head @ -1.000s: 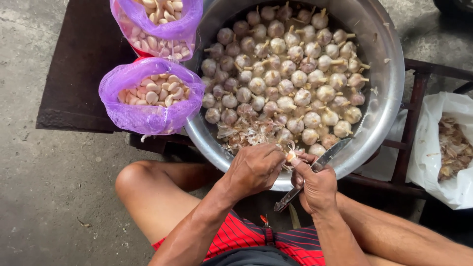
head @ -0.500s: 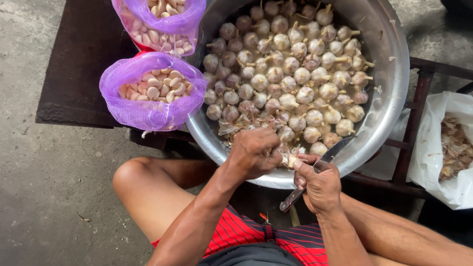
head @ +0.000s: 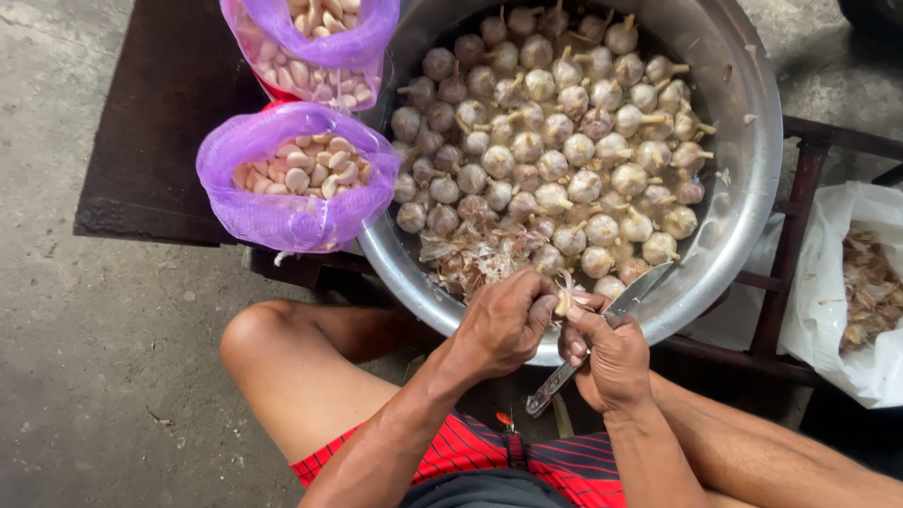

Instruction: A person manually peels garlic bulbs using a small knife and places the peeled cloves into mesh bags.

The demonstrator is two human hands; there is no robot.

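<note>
Left hand (head: 503, 325) pinched on a small pale garlic bulb (head: 563, 303) at six o'clock of the rim. Right hand (head: 609, 353) clamped on a slim steel knife (head: 602, 334), thumb touching the bulb. Just beyond, papery skins (head: 480, 259) inside a wide round steel basin (head: 752, 188), mostly full of whole unpeeled bulbs (head: 555, 141). At ten o'clock, two purple mesh bags (head: 292, 179) of peeled cloves. At three o'clock, white plastic bag (head: 870, 282) of husks. Judged barely begun.

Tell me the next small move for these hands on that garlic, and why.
Probably peel back the loose skin with the knife. The left hand and right hand pinch one garlic piece above the rim of the metal basin, papery skin flaring from it, and the right hand has the blade alongside. Peeled cloves fill the purple mesh bag.
</note>
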